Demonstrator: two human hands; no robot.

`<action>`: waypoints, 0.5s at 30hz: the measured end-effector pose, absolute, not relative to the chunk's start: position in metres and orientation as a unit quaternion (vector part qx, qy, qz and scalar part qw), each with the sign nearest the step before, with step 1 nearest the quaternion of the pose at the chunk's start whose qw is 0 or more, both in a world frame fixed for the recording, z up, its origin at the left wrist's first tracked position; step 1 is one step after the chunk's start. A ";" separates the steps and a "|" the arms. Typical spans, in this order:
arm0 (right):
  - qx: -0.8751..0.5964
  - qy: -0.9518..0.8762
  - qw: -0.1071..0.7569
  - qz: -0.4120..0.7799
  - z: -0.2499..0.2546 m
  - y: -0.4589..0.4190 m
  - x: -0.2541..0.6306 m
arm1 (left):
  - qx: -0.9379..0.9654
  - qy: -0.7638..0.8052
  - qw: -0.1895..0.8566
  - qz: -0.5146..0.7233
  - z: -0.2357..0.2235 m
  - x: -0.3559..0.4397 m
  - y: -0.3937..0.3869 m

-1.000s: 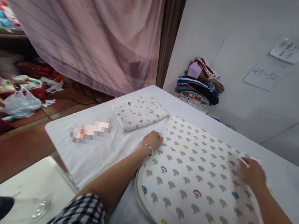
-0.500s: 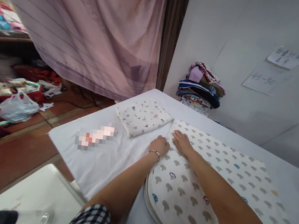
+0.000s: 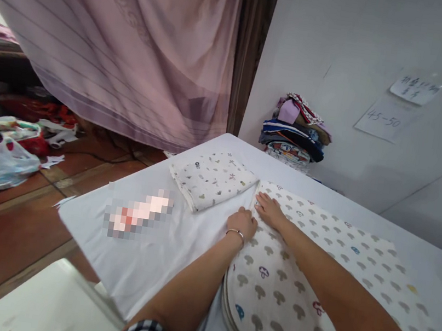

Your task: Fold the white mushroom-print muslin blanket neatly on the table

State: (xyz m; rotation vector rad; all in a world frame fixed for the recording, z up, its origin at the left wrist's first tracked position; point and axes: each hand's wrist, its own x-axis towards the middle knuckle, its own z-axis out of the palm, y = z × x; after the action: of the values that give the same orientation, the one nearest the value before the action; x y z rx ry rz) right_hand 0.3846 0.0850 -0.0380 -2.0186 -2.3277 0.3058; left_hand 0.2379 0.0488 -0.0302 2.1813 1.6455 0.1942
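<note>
A white cloth with a mushroom print (image 3: 281,297) lies in layers across the right part of the table, its rounded near edge hanging toward me. My left hand (image 3: 242,224) is closed at the cloth's left edge, fingers curled onto the border; the fingertips are partly hidden. Just to the right, my right hand (image 3: 269,210) rests flat on the top layer, fingers stretched out near the far left corner. Beyond my left hand lies a folded white cloth with small plant-like prints (image 3: 213,180), close to the mushroom cloth's corner.
The white table (image 3: 188,243) carries a pixelated pinkish item (image 3: 139,214) on its left. Folded clothes are stacked (image 3: 295,129) by the wall behind. A pink curtain (image 3: 160,40) hangs at the back left. A plastic bag (image 3: 3,163) sits on the tiled floor; a pale surface (image 3: 55,301) is at lower left.
The view has shifted slightly. My left hand has moved a little rightward and nearer to me along the cloth's edge. My right hand stays flat in about the same place.
</note>
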 end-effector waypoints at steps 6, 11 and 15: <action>-0.697 -0.714 0.046 0.052 -0.039 0.111 0.395 | 0.785 0.583 0.192 0.075 -0.032 0.239 0.049; -0.701 -0.710 0.042 0.051 -0.047 0.134 0.394 | 0.783 0.587 0.193 0.072 -0.035 0.240 0.050; -0.698 -0.712 0.046 0.057 -0.044 0.130 0.393 | 0.784 0.584 0.199 0.062 -0.034 0.240 0.051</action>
State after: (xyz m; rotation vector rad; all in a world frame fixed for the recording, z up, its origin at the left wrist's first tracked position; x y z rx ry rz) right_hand 0.3927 0.1299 -0.0439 -2.1323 -2.1743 0.1737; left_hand 0.2395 0.0511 -0.0341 2.1928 1.6336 0.1746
